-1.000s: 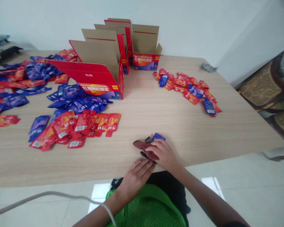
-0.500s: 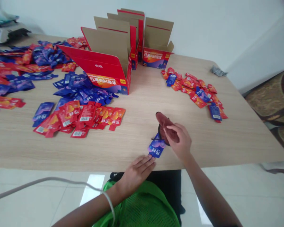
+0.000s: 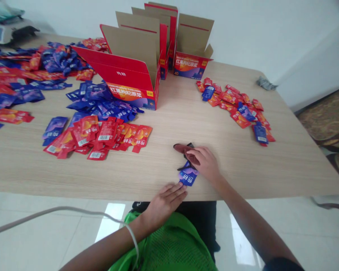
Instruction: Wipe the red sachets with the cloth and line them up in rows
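Observation:
A blue sachet lies on the table near its front edge. My left hand rests flat with the fingers stretched out, and its fingertips touch the sachet's lower edge. My right hand is closed on a dark reddish-brown item with black edges, whose exact kind I cannot make out. The fingers pinch this item just above the sachet. Thin black parts of the item overlap the sachet's upper end, and the hand covers some of it.
Red sachets and blue sachets are heaped on the left. More sachets lie scattered on the right. Open red cartons stand at the back, and a scale is far left. A grey cable crosses my left forearm.
The brown item in my right hand has tilted lower and swung to the left. My right hand has shifted slightly left. My left hand stays at the sachet's edge.

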The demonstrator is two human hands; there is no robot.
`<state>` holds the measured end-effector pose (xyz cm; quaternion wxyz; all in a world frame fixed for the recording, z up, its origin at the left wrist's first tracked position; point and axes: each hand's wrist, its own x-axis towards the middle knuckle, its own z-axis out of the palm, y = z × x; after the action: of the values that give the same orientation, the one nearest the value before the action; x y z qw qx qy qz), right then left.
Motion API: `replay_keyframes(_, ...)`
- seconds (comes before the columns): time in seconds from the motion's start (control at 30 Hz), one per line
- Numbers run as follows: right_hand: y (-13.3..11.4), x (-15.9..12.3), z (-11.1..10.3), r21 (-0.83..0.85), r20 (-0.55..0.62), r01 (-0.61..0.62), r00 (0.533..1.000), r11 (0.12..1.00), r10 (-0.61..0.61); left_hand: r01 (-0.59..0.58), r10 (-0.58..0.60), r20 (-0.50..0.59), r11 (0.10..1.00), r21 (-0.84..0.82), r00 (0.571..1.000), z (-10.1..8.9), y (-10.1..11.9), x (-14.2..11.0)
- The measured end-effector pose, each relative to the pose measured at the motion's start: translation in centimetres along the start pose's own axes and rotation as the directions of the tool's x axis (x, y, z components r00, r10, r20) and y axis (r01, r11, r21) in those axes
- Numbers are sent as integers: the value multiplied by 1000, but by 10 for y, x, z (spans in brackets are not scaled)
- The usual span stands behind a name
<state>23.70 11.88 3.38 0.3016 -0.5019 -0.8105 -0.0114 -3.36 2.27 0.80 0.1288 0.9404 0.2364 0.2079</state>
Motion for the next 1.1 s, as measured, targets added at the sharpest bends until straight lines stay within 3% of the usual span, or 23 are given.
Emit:
replay_keyframes(0.07, 12, 11, -10, -62, -70, -56, 996, 997, 51, 4, -4, -20, 1000, -9, 1000, 1, 0, 0)
replay_keyframes(0.13, 12, 17, -23, -69, -219, -146, 967, 987, 128, 5, -5, -28, 1000, -14, 1000, 1, 0, 0)
replay_keyframes(0.23, -14, 13, -40, 17, -366, -192, 912, 981, 185, 7, -8, -28, 1000, -16, 1000, 1, 1, 0)
replay_keyframes(0.3, -43, 1, -41, 89, -281, -115, 950, 989, 135, 3, -4, -23, 1000, -19, 1000, 0, 1, 1)
replay_keyframes(0.37, -68, -15, -32, 165, -111, -13, 993, 986, 32, 8, -9, -26, 999, -32, 1000, 0, 1, 1)
replay_keyframes(0.47, -84, -37, -9, 234, 50, 39, 997, 971, -52, 30, -32, -29, 998, -54, 999, 0, 2, 2)
replay_keyframes(0.63, -48, -35, 8, 157, 42, -33, 999, 987, 27, 13, -14, -23, 999, -31, 1000, -1, 1, 1)
replay_keyframes(0.83, 24, -4, -10, -89, -79, -140, 988, 986, 133, -14, 15, -28, 1000, 21, 999, 1, 2, -1)
replay_keyframes(0.9, 35, -1, -23, -124, -225, -230, 954, 965, 198, -4, 5, -21, 999, 48, 1000, 1, 3, 0)
replay_keyframes(1.0, 30, -8, -46, -59, -443, -345, 850, 937, 285, 3, -3, 0, 994, 106, 1000, -1, 5, 0)
replay_keyframes(1.1, 10, -24, -63, 26, -510, -428, 772, 904, 380, 16, -24, 33, 975, 222, 999, -7, 9, 3)
